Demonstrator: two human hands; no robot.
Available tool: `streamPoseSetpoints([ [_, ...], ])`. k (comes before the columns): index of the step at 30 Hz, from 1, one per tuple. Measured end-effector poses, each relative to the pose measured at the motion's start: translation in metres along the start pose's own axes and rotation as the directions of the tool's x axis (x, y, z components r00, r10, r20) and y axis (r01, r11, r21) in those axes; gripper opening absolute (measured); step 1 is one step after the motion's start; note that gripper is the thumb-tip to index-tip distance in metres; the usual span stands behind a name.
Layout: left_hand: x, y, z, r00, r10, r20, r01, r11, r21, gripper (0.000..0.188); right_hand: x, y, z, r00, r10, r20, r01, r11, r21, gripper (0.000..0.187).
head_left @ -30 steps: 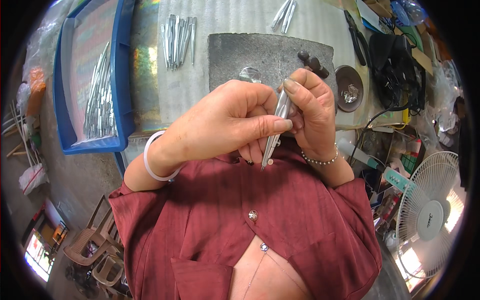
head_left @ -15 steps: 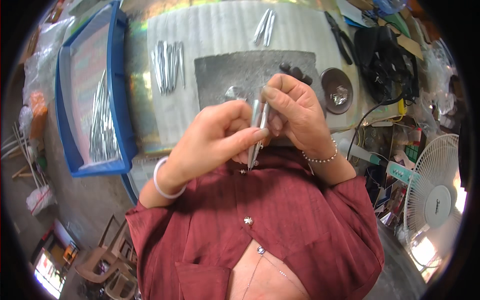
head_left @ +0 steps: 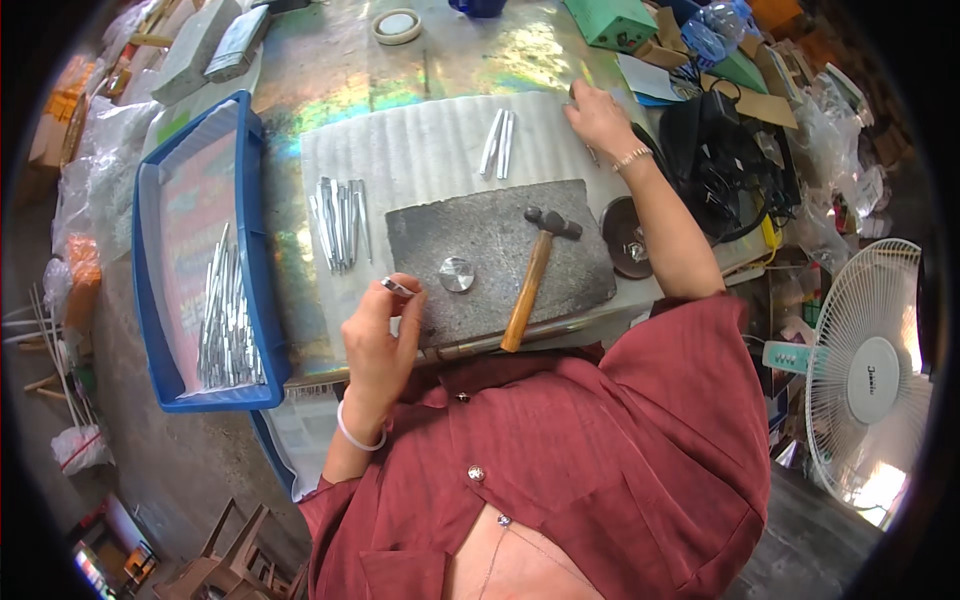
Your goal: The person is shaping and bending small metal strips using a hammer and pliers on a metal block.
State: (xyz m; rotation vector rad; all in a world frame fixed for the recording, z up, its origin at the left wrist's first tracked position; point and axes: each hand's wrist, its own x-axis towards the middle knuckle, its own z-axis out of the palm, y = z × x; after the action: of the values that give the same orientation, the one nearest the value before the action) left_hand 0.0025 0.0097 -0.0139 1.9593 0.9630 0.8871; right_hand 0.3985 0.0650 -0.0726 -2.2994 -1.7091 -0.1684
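My left hand (head_left: 375, 335) is closed, pinching a short shiny end of a silver metal strip (head_left: 397, 287) beside the left corner of a dark grey slab (head_left: 430, 230). On the slab lie a round silver disc (head_left: 457, 274) and a hammer (head_left: 531, 280), its black head away from me and its wooden handle over the near edge. My right hand (head_left: 601, 122) is stretched out at the far right of a pale foam mat (head_left: 400, 140). Its fingers curl over a thin dark thing, mostly hidden under them.
Silver strips (head_left: 340, 225) lie left of the slab; a few more (head_left: 497, 145) lie beyond it. A blue tray (head_left: 258, 330) of strips stands left. To the right are a brown dish (head_left: 615, 225), a black bag with cables (head_left: 715, 165) and a white fan (head_left: 872, 375).
My hands, which were together at a silver strip before my chest, have parted. The left moved down and left; the right reached away to the far right. The view has shifted, uncovering the hammer.
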Motion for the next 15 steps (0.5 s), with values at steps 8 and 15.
streamPoseSetpoints([
  [8, 0.002, -0.024, -0.003, 0.990, -0.099, 0.102, 0.111, 0.986, -0.124, 0.011, -0.134, -0.131, -0.110, 0.956, -0.211, 0.203, 0.074, 0.845, 0.530, 0.018],
  [15, 0.005, -0.008, -0.008, 0.931, -0.308, 0.197, 0.362, 0.700, -0.615, 0.015, -0.163, -0.133, -0.118, 0.920, -0.176, 0.351, 0.135, 0.981, 0.137, 0.023],
])
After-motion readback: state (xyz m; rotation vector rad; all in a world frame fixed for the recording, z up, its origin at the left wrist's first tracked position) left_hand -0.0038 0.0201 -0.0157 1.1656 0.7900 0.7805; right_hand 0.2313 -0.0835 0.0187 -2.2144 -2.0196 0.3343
